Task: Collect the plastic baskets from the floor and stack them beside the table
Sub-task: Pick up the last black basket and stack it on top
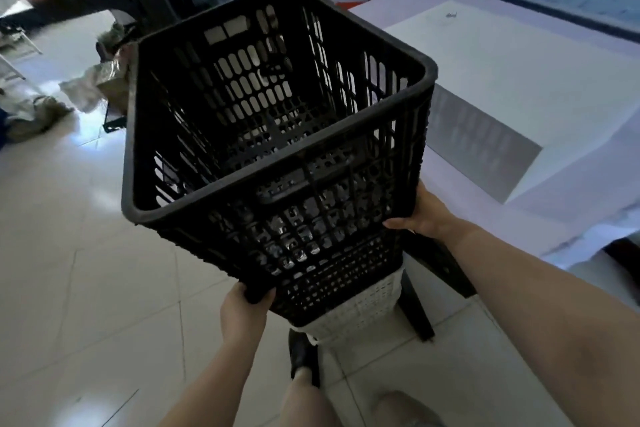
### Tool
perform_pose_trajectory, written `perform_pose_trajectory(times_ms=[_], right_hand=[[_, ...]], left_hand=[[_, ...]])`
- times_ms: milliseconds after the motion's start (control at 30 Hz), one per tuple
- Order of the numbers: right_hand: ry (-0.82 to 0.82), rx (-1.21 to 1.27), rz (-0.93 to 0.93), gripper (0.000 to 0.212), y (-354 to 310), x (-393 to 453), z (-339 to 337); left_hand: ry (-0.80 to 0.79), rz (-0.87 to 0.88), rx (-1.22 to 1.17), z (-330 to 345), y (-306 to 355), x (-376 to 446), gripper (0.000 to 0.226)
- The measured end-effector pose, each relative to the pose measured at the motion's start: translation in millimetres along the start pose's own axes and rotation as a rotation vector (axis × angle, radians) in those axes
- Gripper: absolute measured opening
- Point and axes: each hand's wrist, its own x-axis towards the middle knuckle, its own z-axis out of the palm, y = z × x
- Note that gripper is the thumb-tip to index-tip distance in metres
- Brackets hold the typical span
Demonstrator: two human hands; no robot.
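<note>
Black slatted basket (277, 135) held tilted above white basket (360, 308), beside the surface (519, 87).
Left grip (242, 308) clenched its lower corner; right grip (427, 215) grasped its side.

Two bare forearms are seen reaching in from the bottom edge; no sleeve is shown on either, and nothing is worn at the wrists; the left hand (244, 305) and the right hand (427, 213) are uncovered, with no gloves, rings or bands made out; the right forearm is seen closer and fills more of the view than the left; below, between the arms, a bare knee and shin are seen, ending in a dark shoe (301, 352); a second bare knee is glimpsed, blurred, at the lower right.
</note>
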Motion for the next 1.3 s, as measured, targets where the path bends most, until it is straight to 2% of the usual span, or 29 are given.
perform_pose_trajectory(times_ms=[167,300,467,633,733,867,1000,1133,1300], right_hand=[[0.017,0.026,0.037,0.104,0,-2,0],[0.034,0.122,0.089,0.106,-3,-4,4],[0.028,0.158,0.150,0.101,-6,3,1],[0.129,0.208,0.206,0.096,-4,7,-6],[0.132,0.214,0.231,0.097,-8,6,0],[0.120,0.234,0.245,0.088,-16,1,4],[0.130,0.255,0.244,0.081,-19,-5,11],[0.118,0.229,0.257,0.071,-29,-12,18],[0.123,0.214,0.318,0.073,-46,-15,18]], left_hand=[[-0.021,-0.011,0.022,-5,3,9,0.019],[-0.029,-0.017,0.054,-11,2,13,0.031],[-0.042,-0.018,0.029,-7,9,12,0.031],[-0.088,0.057,0.024,-5,15,21,0.029],[-0.101,0.048,0.012,-10,12,26,0.028],[-0.111,0.041,-0.040,-15,9,27,0.026],[-0.110,0.058,-0.081,-18,6,29,0.037],[-0.091,0.004,-0.111,-19,3,30,0.054],[-0.209,-0.009,-0.002,-28,5,33,0.061]])
